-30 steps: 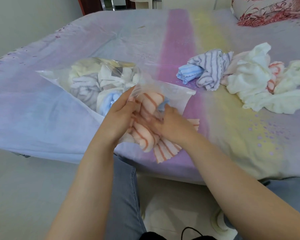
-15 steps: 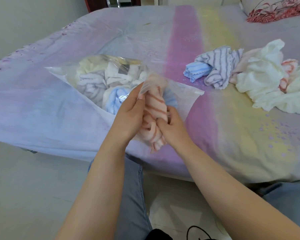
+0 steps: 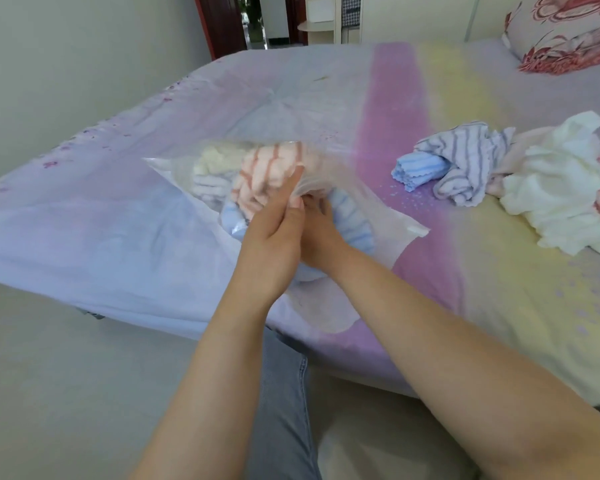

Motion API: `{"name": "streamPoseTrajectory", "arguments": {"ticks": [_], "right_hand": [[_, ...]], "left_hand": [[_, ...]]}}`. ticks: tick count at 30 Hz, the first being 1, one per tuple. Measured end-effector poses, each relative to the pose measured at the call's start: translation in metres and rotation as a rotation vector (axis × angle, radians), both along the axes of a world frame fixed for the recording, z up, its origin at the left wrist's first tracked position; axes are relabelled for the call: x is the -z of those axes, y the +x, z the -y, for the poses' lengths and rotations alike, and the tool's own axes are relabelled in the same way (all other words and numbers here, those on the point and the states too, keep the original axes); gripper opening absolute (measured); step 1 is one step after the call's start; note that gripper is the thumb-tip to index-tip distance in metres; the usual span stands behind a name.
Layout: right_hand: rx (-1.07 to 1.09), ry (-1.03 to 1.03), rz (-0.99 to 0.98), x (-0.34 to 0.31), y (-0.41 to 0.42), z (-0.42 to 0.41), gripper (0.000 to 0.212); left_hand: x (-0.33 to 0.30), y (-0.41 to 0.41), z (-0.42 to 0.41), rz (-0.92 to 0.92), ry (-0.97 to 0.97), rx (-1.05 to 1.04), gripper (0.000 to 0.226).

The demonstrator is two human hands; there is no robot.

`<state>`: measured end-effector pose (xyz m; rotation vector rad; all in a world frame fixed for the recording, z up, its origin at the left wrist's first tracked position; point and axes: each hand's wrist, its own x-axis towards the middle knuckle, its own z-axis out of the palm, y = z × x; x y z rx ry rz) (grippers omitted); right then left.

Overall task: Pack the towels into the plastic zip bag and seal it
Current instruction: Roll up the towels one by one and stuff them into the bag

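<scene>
1. Already I see several towels inside the plastic zip bag on the bed, the orange-striped towel among them.
2. My left hand holds the bag's mouth up, fingers straight and together; my right hand reaches inside, its fingers hidden, so I cannot tell their grip.
3. Left to do, I judge: the loose towel pile well to the right, then sealing.
</scene>
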<state>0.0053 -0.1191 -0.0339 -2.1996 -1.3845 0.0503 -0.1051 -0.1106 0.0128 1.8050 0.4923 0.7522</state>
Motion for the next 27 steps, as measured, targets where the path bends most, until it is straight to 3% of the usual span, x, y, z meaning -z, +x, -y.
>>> {"name": "streamPoseTrajectory", "arguments": {"ticks": [2,6,8,11,14,18,22,24,27], "right_hand": [[-0.016,-0.211,-0.004,-0.015,0.0,-0.018,0.049],[-0.024,-0.376,0.045,-0.01,0.009,-0.048,0.049],[-0.051,-0.242,0.022,0.005,0.007,-0.045,0.044],[0.014,0.186,0.103,0.031,0.0,-0.016,0.033],[0.044,0.345,0.166,0.047,-0.003,0.003,0.045],[0.089,0.122,0.206,0.035,0.009,-0.027,0.055],[0.102,-0.146,0.083,0.015,0.027,-0.067,0.054],[0.075,-0.176,0.039,0.013,0.03,-0.071,0.056],[0.006,-0.047,0.093,0.026,0.026,-0.059,0.053]], "left_hand": [[-0.005,-0.002,0.001,0.022,-0.052,0.01,0.04],[-0.01,-0.004,-0.008,0.072,-0.128,-0.062,0.039],[-0.01,-0.002,-0.012,0.084,-0.126,-0.079,0.04],[-0.009,0.004,-0.014,0.112,-0.1,-0.053,0.041],[-0.008,0.009,-0.009,0.115,-0.12,-0.04,0.038],[-0.009,0.013,0.002,0.112,-0.086,-0.035,0.037],[-0.013,0.014,-0.003,0.078,-0.043,-0.038,0.038],[-0.014,0.014,-0.01,0.099,-0.066,-0.049,0.04],[-0.01,0.017,-0.017,0.091,-0.059,-0.074,0.043]]}}
